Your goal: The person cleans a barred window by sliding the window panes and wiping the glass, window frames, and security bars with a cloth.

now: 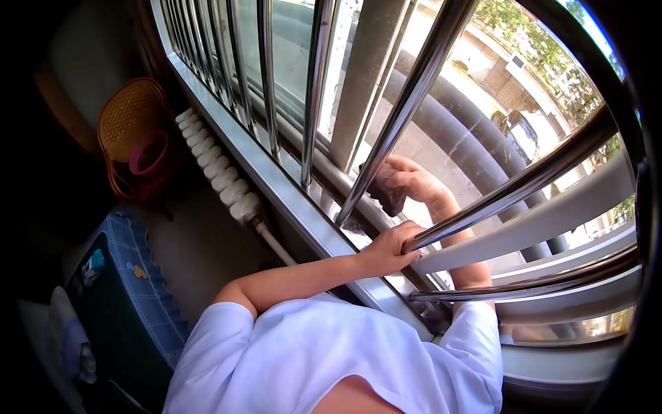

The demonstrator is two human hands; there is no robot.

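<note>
My left hand [394,250] is closed around the lower end of a shiny metal bar [510,186] of the window grille. My right arm reaches between the bars, and my right hand [417,181] is on the window side of the grille. Its fingers are bent over a dark, crumpled cloth [387,192], held low by the white window frame [358,90] and the glass. Bars partly cover that hand and the cloth, so the cloth's full shape is hidden.
A pale sill [296,221] runs below the bars. Under it stands a white radiator [214,162] with a pipe. To the left are a brown woven chair [127,114] with a pink basin [148,153] and a blue checked cloth [141,255]. A car [520,134] shows outside.
</note>
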